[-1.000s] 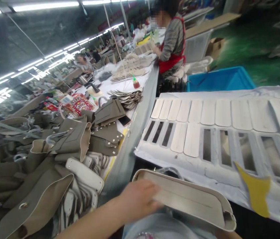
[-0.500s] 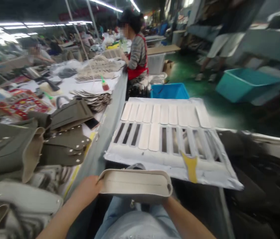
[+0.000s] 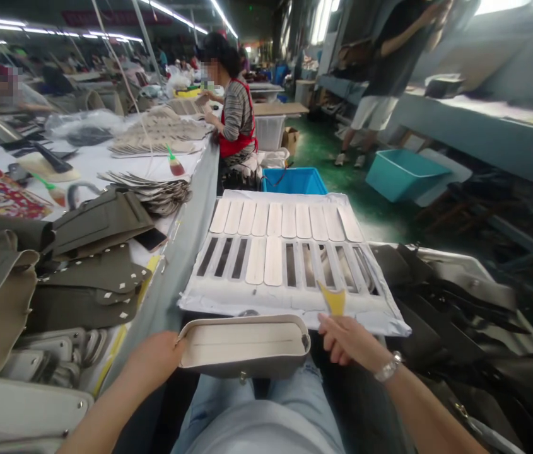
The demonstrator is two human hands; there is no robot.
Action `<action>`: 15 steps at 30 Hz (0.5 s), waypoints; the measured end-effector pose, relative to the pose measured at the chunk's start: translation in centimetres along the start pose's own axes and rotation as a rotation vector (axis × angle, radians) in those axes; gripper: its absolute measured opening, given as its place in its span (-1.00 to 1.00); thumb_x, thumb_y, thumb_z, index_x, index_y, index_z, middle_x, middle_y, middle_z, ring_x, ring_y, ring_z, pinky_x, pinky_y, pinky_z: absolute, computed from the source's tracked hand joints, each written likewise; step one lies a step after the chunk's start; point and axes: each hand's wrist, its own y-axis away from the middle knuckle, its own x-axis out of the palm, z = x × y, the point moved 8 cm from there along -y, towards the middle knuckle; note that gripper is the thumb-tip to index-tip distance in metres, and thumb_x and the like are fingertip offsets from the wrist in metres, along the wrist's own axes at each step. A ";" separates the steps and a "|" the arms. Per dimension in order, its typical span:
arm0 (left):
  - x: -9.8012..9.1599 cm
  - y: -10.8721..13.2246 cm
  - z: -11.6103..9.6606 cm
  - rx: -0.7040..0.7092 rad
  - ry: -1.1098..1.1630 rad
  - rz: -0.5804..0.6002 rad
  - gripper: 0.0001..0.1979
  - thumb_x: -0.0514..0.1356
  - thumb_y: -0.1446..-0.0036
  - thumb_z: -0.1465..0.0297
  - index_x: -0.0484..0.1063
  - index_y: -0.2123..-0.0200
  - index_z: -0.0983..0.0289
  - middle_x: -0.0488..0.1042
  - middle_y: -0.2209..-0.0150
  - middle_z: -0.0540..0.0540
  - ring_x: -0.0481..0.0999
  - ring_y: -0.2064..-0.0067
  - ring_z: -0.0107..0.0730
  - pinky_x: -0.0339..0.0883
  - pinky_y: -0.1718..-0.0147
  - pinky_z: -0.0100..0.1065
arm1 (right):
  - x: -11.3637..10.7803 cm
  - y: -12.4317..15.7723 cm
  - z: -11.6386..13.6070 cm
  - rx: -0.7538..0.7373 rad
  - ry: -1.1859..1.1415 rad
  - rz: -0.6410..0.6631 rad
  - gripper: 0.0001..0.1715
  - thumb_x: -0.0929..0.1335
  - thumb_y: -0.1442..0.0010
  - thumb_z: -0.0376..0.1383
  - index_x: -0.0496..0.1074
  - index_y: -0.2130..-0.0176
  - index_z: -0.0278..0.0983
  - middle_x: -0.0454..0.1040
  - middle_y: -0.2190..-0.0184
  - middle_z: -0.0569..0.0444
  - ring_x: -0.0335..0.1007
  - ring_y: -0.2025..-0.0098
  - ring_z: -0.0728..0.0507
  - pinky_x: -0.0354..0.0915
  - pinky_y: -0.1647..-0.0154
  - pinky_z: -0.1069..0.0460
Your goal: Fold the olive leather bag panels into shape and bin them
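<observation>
An open bag [image 3: 247,372], dark grey outside with a cream lining and a cream panel in its bottom, rests over my lap. Its mouth faces up at me. My left hand [image 3: 164,356] is closed on the left end of the rim, with some fingers hidden. Off to the right of the bag, my right hand [image 3: 349,340] has its fingers curled at the lower end of a flat yellow tool [image 3: 333,300] with a forked tip. This tool lies at the front edge of a white slotted rack [image 3: 219,293] carrying rows of cream strips [image 3: 273,258].
On the left table lie grey bag pieces [image 3: 100,224], light panels [image 3: 20,403] and a phone [image 3: 150,238]. Dark pieces [image 3: 436,302] fill a bin at right. Blue [image 3: 294,181] and teal [image 3: 405,176] tubs stand beyond. A co-worker [image 3: 235,120] sits at the table.
My right hand has left the bag's right end and moved up and right to the yellow tool. My left hand stays on the rim. The view has turned slightly right.
</observation>
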 end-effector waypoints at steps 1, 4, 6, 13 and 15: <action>0.0 0.0 0.0 0.001 -0.006 -0.006 -0.57 -0.16 -0.17 0.28 0.44 0.39 0.33 0.51 0.29 0.30 0.48 0.20 -0.06 0.26 0.23 -0.19 | -0.7 0.8 1.6 -0.088 0.128 -0.019 -0.45 0.10 -0.22 0.02 0.38 0.30 -0.35 0.49 0.42 -0.04 0.41 0.51 -0.05 0.28 0.50 0.08; 0.2 0.1 -0.1 0.016 -0.023 -0.020 -0.58 -0.17 -0.18 0.30 0.44 0.40 0.32 0.51 0.29 0.30 0.49 0.21 -0.05 0.26 0.23 -0.17 | -0.2 2.1 6.1 -0.235 0.599 -0.006 -0.66 0.29 -0.02 -0.14 0.43 0.47 -0.39 0.47 0.59 -0.07 0.44 0.41 -0.18 0.29 0.36 0.02; 0.1 0.3 -0.2 0.029 -0.025 -0.025 -0.59 -0.17 -0.18 0.32 0.44 0.41 0.32 0.51 0.30 0.30 0.49 0.21 -0.06 0.26 0.25 -0.17 | 0.6 1.7 7.3 -0.196 0.709 0.024 -0.80 0.32 0.09 -0.28 0.43 0.55 -0.41 0.44 0.66 -0.08 0.45 0.41 -0.21 0.30 0.35 0.00; -0.1 0.3 0.0 0.044 0.021 -0.052 -0.60 -0.15 -0.18 0.32 0.42 0.45 0.32 0.51 0.35 0.28 0.49 0.25 -0.09 0.25 0.28 -0.20 | 1.6 -0.9 4.2 0.041 0.550 0.053 -0.71 0.22 -0.02 -0.33 0.38 0.61 -0.37 0.43 0.70 -0.03 0.35 0.68 -0.06 0.24 0.66 0.11; -0.2 0.3 0.2 0.050 0.045 -0.055 -0.61 -0.14 -0.17 0.32 0.43 0.44 0.31 0.51 0.34 0.27 0.49 0.25 -0.11 0.25 0.29 -0.23 | 1.8 -0.4 3.9 0.054 0.487 0.043 -0.67 0.21 -0.05 -0.32 0.35 0.66 -0.34 0.41 0.74 0.01 0.31 0.73 -0.05 0.21 0.72 0.13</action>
